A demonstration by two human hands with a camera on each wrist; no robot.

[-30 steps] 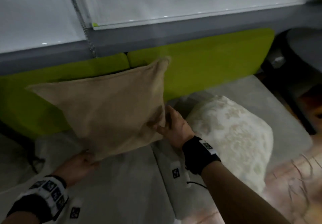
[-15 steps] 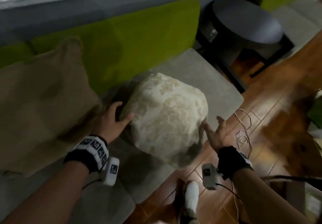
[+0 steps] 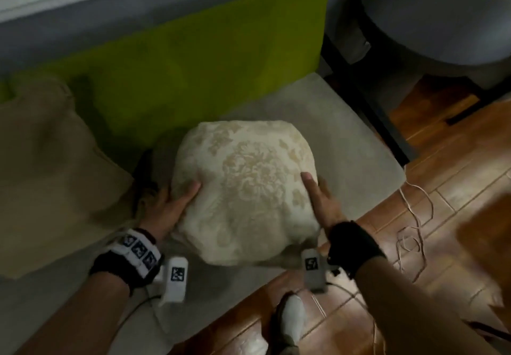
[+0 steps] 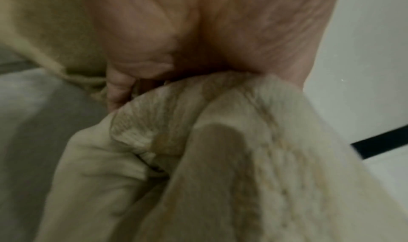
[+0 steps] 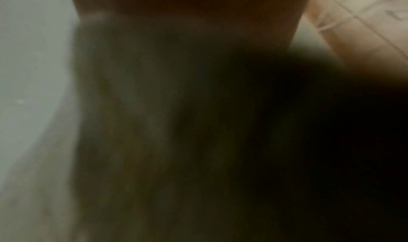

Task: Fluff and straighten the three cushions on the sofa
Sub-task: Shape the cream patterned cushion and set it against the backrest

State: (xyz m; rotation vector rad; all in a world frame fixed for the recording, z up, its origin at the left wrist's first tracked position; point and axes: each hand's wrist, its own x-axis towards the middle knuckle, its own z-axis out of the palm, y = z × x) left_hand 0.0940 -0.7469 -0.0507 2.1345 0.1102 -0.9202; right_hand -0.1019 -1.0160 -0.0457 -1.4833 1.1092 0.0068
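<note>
A cream floral cushion (image 3: pixel 243 189) lies on the sofa's grey seat (image 3: pixel 331 122), near its front edge. My left hand (image 3: pixel 177 191) grips its left side, thumb on top; in the left wrist view its fingers (image 4: pixel 119 88) curl into the bunched cream fabric (image 4: pixel 220 158). My right hand (image 3: pixel 315 183) presses against the cushion's right side with straight fingers. The right wrist view is dark, filled by the cushion (image 5: pixel 154 123). A tan cushion (image 3: pixel 47 175) leans against the green backrest (image 3: pixel 207 59) at the left. No third cushion is in view.
A round grey stool (image 3: pixel 431 17) stands right of the sofa on the wooden floor (image 3: pixel 456 189). A loose pale cord (image 3: pixel 414 216) trails on the floor by the seat's corner. My foot (image 3: pixel 293 318) stands close to the sofa's front edge.
Both hands left the tan cushion, which now rests at the left. They moved right to the cream cushion, and now the left grips it while the right presses its side.
</note>
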